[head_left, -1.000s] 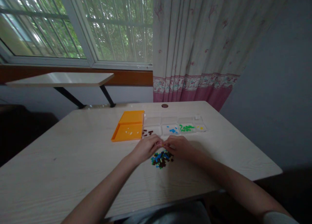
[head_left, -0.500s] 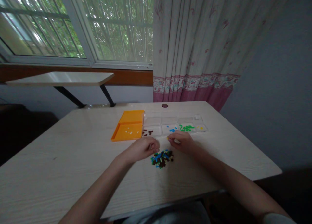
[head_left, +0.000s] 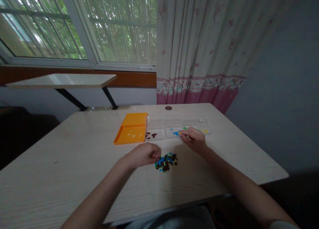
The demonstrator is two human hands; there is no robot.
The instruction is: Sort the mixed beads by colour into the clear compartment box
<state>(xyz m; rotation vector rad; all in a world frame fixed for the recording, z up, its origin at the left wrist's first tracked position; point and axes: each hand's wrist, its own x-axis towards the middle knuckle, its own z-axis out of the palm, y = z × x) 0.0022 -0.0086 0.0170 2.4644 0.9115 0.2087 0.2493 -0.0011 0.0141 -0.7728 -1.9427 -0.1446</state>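
Note:
My right hand pinches a small yellow piece over the clear compartment tray, beside the blue pieces. Part of the green pieces is hidden behind that hand. Several yellow pieces lie in the tray's right end. Brown pieces fill part of its left compartment. My left hand is closed at the left edge of a mixed pile of tiny blue, brown, green and yellow pieces; whatever its fingertips hold cannot be made out.
An open orange case with several white pieces in it adjoins the tray on the left. A raised shelf stands at the table's back left. A round dark hole is near the back edge, before the curtain.
My right hand has moved forward and right with the yellow piece, from in front of the tray to above it. The left hand has shifted slightly left and down beside the pile.

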